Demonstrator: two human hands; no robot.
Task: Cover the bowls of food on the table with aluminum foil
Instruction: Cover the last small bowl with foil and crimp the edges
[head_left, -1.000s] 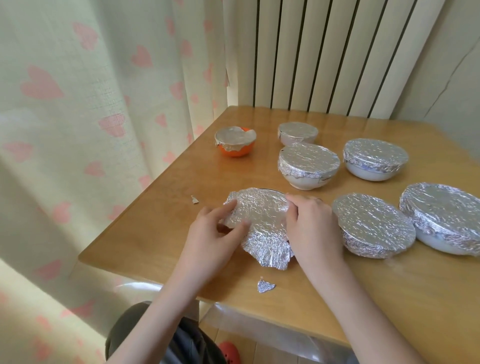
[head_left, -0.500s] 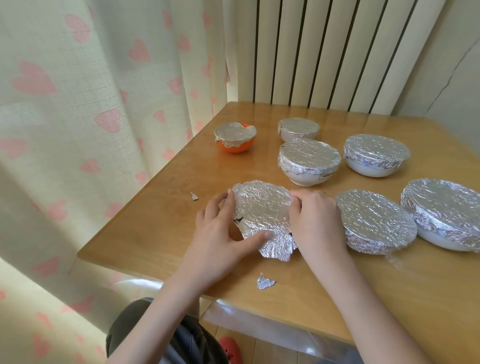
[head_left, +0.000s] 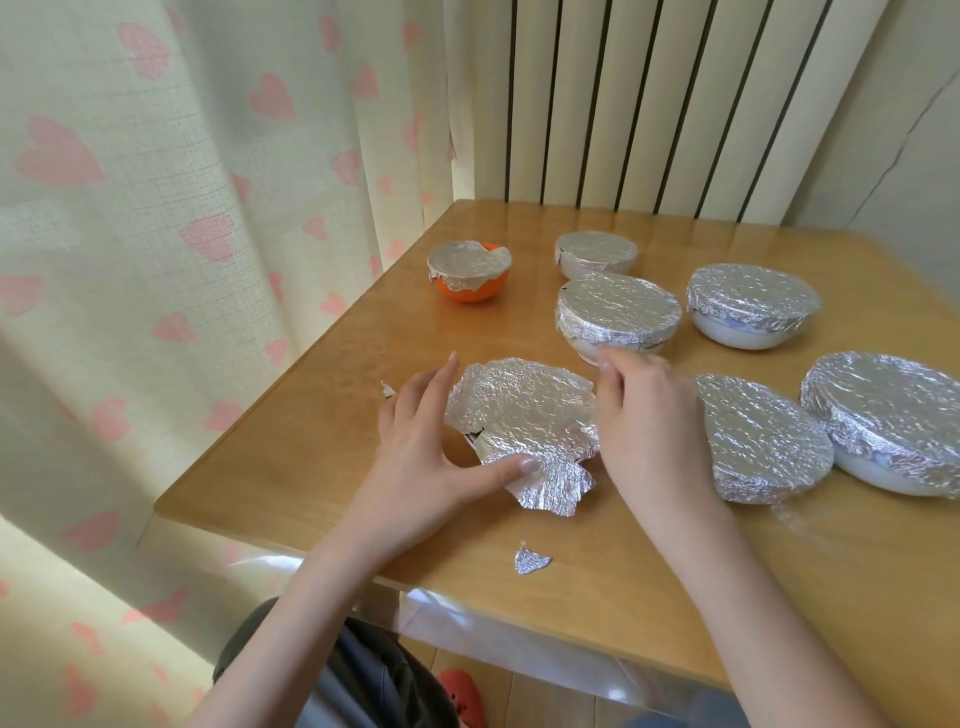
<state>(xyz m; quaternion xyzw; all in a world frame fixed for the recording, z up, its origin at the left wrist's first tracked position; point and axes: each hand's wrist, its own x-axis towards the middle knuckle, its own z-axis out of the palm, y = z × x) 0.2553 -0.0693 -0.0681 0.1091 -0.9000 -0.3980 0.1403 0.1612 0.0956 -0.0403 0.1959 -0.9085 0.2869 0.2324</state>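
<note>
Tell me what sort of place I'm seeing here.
Most likely a home, perhaps a dining corner: a small wooden table pushed against heart-print curtains, with household bowls such as the orange bowl being wrapped in foil by hand.

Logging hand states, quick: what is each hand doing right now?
Left hand: open, thumb pressing the foil at its near edge.
Right hand: at the foil's right edge; grip cannot be told.

- Setting: a home, dining corner.
- Wooden table (head_left: 779, 571) — foil-covered bowls (head_left: 618, 312) on it (household crockery).
- Cream curtain (head_left: 156, 260), pink heart print.
- Ribbed white radiator (head_left: 649, 104) behind the table.
</note>
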